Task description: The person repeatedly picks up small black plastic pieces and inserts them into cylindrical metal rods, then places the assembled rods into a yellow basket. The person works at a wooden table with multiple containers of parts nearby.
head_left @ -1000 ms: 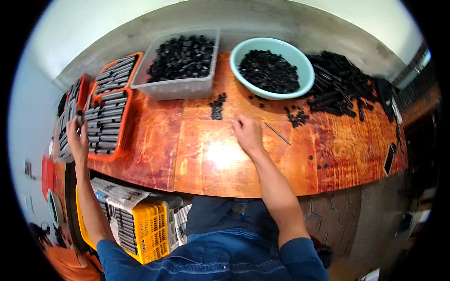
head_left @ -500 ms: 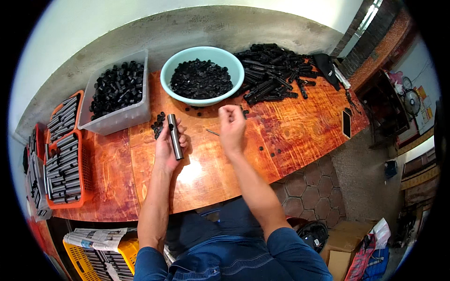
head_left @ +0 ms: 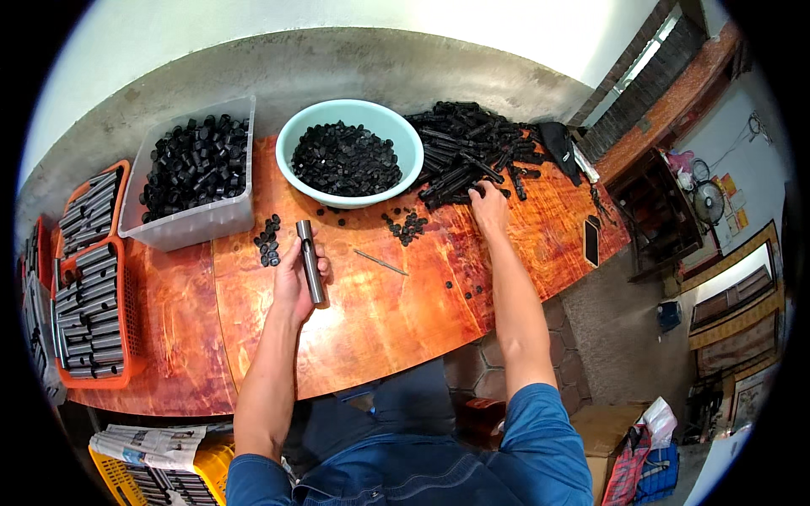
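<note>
My left hand [head_left: 294, 285] is closed round a shiny metal tube [head_left: 310, 268] with an opening in its side, held nearly upright above the table. My right hand [head_left: 491, 212] reaches to the near edge of a heap of black rod-shaped parts [head_left: 447, 150]. Its fingers are bent together on one of these parts, partly hidden by the hand. Between the hands lie a thin metal rod [head_left: 381, 262] and a cluster of small black caps [head_left: 406, 228]. More small black caps [head_left: 267, 242] rest just left of the tube.
Behind the hands stands a light blue basin [head_left: 291, 181] of small black pieces. To its left are a clear bin [head_left: 190, 232] of black plugs and orange baskets [head_left: 132, 316] of metal tubes. A phone [head_left: 591, 242] lies near the table's right edge. Below left sits a yellow crate [head_left: 215, 465].
My right hand has moved right and away from me, from beside the metal rod to the black heap. My left hand still holds the metal tube. The whole view has shifted slightly.
</note>
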The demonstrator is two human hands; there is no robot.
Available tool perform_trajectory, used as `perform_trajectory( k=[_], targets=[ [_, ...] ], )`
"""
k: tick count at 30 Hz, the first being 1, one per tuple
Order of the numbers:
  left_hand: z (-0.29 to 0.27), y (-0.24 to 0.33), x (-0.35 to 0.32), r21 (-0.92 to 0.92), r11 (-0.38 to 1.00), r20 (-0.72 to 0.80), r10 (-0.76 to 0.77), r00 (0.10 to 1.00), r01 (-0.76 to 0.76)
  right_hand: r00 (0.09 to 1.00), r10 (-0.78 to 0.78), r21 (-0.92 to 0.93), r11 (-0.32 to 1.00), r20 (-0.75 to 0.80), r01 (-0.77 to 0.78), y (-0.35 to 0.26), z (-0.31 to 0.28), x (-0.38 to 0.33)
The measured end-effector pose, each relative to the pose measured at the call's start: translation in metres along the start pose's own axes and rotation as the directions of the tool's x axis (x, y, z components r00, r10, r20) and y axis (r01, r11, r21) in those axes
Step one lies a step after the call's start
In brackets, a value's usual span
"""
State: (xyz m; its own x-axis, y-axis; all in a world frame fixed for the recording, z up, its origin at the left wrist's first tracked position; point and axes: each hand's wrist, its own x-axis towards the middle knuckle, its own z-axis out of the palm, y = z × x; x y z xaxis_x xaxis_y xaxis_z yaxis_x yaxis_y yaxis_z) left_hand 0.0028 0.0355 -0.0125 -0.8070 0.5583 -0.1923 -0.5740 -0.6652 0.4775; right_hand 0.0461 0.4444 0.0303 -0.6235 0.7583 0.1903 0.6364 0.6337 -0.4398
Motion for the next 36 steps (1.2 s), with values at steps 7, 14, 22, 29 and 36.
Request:
perform_trajectory(
  k=[7, 14, 22, 29, 36],
  targets=[
    [-0.003, 0.001, -0.001, 0.013, 1.0, 0.003, 0.016, 1.0, -0.016, 0.96, -0.016, 0.14, 0.989, -0.28, 0.057, 0.023, -0.015, -0.005],
    [0.009, 0.002, -0.004, -0.026, 0.999, -0.057, -0.035, 0.998, 0.033, 0.807, -0.03, 0.33, 0.903, -0.589, 0.274, 0.052, -0.049, -0.035],
    [-0.003, 0.002, -0.006, 0.029, 0.999, 0.038, -0.014, 0.999, 0.012, 0.999, 0.035, 0.998, -0.07, 0.0, 0.002, -0.002, -0.059, -0.113],
    [0.008, 0.001, -0.018, 0.053, 0.988, 0.071, 0.139, 0.988, -0.143, 0.917, -0.308, 0.96, -0.039, 0.253, -0.277, -0.066, -0.008, -0.205],
    [-0.007, 0.012, -0.011, 0.011, 0.97, -0.065, 0.243, 0.968, -0.243, 0.829, -0.547, 0.95, 0.304, 0.116, 0.068, -0.108, 0.011, -0.247]
  ],
)
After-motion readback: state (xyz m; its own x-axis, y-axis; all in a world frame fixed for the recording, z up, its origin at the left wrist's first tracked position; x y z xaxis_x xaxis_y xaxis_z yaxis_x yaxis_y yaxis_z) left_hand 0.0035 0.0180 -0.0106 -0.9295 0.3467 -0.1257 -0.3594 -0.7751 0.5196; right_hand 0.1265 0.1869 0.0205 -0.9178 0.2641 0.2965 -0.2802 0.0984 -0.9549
